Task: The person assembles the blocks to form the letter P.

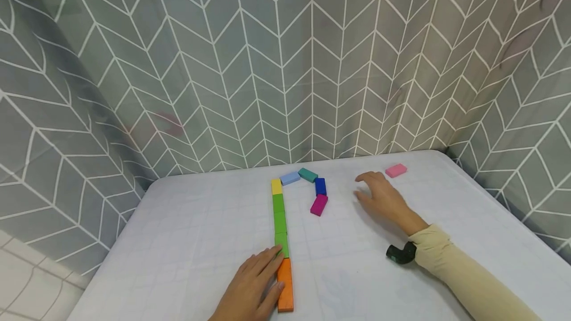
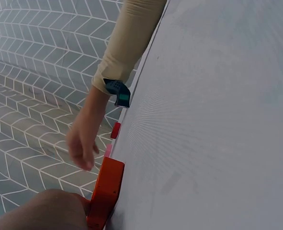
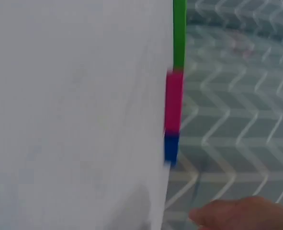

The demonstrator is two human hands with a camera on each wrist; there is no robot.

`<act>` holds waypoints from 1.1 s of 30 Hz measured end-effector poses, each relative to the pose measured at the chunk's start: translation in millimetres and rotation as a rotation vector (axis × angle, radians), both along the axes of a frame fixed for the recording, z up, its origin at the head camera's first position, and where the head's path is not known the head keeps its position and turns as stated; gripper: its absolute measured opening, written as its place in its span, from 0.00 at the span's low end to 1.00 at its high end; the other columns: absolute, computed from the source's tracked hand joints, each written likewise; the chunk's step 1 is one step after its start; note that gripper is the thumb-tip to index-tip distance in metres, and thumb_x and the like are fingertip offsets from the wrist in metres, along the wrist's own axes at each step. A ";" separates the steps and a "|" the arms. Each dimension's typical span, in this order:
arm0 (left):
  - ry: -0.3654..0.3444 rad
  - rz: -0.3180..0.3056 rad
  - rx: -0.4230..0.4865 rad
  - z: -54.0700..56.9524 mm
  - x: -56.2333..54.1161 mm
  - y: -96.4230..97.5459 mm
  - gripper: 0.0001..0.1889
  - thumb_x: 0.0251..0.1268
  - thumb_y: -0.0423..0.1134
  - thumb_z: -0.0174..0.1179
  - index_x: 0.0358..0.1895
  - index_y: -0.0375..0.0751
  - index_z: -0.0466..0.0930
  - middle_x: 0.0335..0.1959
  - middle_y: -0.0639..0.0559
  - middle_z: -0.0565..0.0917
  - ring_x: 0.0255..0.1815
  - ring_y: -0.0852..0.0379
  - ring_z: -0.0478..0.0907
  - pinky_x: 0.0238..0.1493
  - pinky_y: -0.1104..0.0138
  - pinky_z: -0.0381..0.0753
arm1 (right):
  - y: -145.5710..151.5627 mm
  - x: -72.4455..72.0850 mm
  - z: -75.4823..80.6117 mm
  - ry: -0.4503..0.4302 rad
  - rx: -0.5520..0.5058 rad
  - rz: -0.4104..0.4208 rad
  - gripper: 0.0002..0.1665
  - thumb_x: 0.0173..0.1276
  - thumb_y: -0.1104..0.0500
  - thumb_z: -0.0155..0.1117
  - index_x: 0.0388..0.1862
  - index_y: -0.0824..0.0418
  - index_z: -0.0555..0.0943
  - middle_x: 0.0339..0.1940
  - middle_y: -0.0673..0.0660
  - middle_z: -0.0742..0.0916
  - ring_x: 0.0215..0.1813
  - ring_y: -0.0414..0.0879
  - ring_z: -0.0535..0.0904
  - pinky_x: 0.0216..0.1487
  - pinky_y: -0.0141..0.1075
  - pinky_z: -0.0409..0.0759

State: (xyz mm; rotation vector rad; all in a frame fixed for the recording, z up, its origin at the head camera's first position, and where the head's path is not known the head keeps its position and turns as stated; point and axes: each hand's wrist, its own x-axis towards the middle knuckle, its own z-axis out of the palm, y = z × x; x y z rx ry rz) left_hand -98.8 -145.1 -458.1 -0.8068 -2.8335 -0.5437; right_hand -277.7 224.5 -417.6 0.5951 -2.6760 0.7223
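Observation:
A straight column of blocks runs away from the person: orange [image 1: 286,291] at the near end, several green blocks [image 1: 279,222], then yellow [image 1: 276,186]. From the yellow one curve a light blue block [image 1: 290,178], a teal block [image 1: 308,175], a dark blue block [image 1: 320,187] and a magenta block [image 1: 318,205]. My left hand [image 1: 254,286] rests along the column's left side, fingers extended, touching the orange and the nearest green. Bent loosely, with nothing visible in it, my right hand [image 1: 385,202] is between the magenta block and a pink block [image 1: 396,170].
A white cloth covers the table [image 1: 187,241]. Grey curtains [image 1: 285,63] with white zigzag lines stand behind and at both sides. A dark device [image 1: 401,253] is strapped at the right wrist, beside the beige sleeve [image 1: 464,271].

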 end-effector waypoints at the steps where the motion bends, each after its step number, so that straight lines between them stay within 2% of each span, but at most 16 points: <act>1: -0.010 0.002 -0.004 0.3 0.0 0.0 0.30 0.83 0.57 0.50 0.77 0.43 0.71 0.80 0.56 0.65 0.76 0.52 0.65 0.73 0.45 0.66 | 14.5 -6.8 -1.1 -0.004 0.009 -0.024 0.21 0.71 0.61 0.68 0.58 0.72 0.80 0.59 0.72 0.82 0.64 0.69 0.73 0.62 0.64 0.75; 5: -0.059 0.011 -0.020 1.6 -0.5 0.4 0.31 0.83 0.59 0.47 0.78 0.44 0.70 0.80 0.57 0.64 0.77 0.52 0.64 0.73 0.45 0.65 | 65.2 -33.4 -3.6 -0.108 0.080 -0.166 0.25 0.73 0.62 0.62 0.64 0.75 0.77 0.66 0.78 0.75 0.66 0.77 0.67 0.60 0.72 0.72; 7: -0.066 0.010 -0.023 1.5 -0.5 0.8 0.32 0.83 0.59 0.47 0.78 0.44 0.69 0.80 0.57 0.64 0.77 0.52 0.64 0.73 0.45 0.65 | 82.1 -43.1 -3.5 -0.175 0.112 -0.201 0.27 0.73 0.62 0.60 0.67 0.76 0.74 0.67 0.79 0.73 0.65 0.78 0.67 0.60 0.73 0.71; 11: -0.027 -0.002 -0.022 0.6 -0.4 1.2 0.31 0.83 0.59 0.47 0.77 0.43 0.71 0.80 0.56 0.65 0.76 0.51 0.65 0.72 0.45 0.67 | 99.4 -52.3 -0.4 -0.217 0.146 -0.193 0.27 0.69 0.66 0.62 0.65 0.77 0.76 0.61 0.80 0.77 0.60 0.76 0.73 0.60 0.71 0.73; 15: 0.002 -0.006 -0.006 1.6 -0.6 0.7 0.31 0.84 0.58 0.47 0.77 0.43 0.70 0.80 0.56 0.65 0.76 0.52 0.65 0.72 0.45 0.67 | 99.9 -52.2 5.8 -0.223 0.133 -0.176 0.21 0.66 0.68 0.67 0.58 0.73 0.80 0.53 0.76 0.80 0.53 0.71 0.76 0.56 0.68 0.77; 18: -0.005 -0.004 -0.003 3.0 -0.6 0.3 0.31 0.84 0.58 0.46 0.78 0.43 0.70 0.80 0.57 0.64 0.77 0.52 0.64 0.72 0.45 0.66 | 96.9 -50.2 8.1 -0.258 0.138 -0.164 0.20 0.69 0.67 0.69 0.58 0.72 0.80 0.51 0.72 0.83 0.52 0.68 0.77 0.55 0.65 0.79; 21: -0.012 -0.004 -0.003 3.3 -0.3 -0.1 0.31 0.84 0.58 0.47 0.77 0.43 0.70 0.80 0.56 0.65 0.77 0.52 0.65 0.72 0.45 0.66 | 95.9 -47.6 6.9 -0.261 0.143 -0.139 0.21 0.69 0.66 0.71 0.58 0.73 0.80 0.49 0.71 0.84 0.51 0.67 0.78 0.54 0.63 0.80; 27: 0.012 -0.009 -0.012 0.3 -0.2 0.2 0.30 0.83 0.56 0.49 0.76 0.41 0.72 0.79 0.54 0.67 0.75 0.50 0.67 0.71 0.46 0.68 | 86.3 -36.5 -0.9 -0.178 0.074 -0.043 0.20 0.67 0.66 0.74 0.57 0.72 0.83 0.51 0.70 0.85 0.55 0.69 0.77 0.58 0.66 0.76; 30: -0.001 -0.004 -0.018 0.2 0.0 0.9 0.30 0.83 0.58 0.48 0.76 0.42 0.72 0.79 0.54 0.67 0.75 0.50 0.67 0.71 0.45 0.68 | 67.2 -25.1 0.7 -0.102 0.039 0.055 0.19 0.65 0.68 0.76 0.55 0.70 0.85 0.50 0.67 0.87 0.55 0.67 0.78 0.58 0.65 0.76; 33: -0.038 0.006 -0.021 1.7 -0.1 1.6 0.31 0.83 0.59 0.46 0.77 0.43 0.71 0.79 0.55 0.66 0.76 0.50 0.66 0.72 0.45 0.66 | 41.1 -14.4 4.9 -0.004 0.022 0.198 0.19 0.61 0.71 0.77 0.51 0.68 0.87 0.47 0.60 0.88 0.50 0.61 0.79 0.52 0.57 0.79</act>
